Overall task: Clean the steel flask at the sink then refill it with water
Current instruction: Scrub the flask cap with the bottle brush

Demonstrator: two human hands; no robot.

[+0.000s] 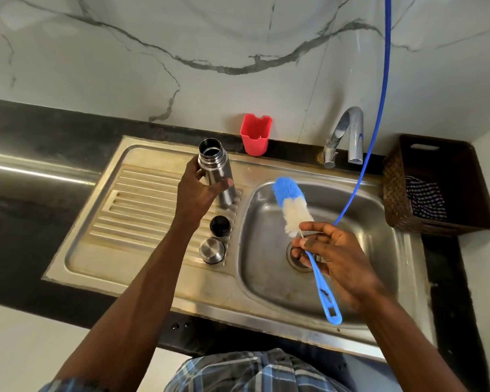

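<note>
Over drainboard, steel flask within left hand fingers, uncapped

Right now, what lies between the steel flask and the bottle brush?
In the head view, only bare steel: the drainboard edge and sink rim separate the steel flask from the bottle brush.

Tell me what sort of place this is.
Most likely a home kitchen, at the washing-up spot. A steel sink with a ribbed draining board is set into a dark counter, a curved tap stands behind the basin, and the wall is marble-patterned.
</note>
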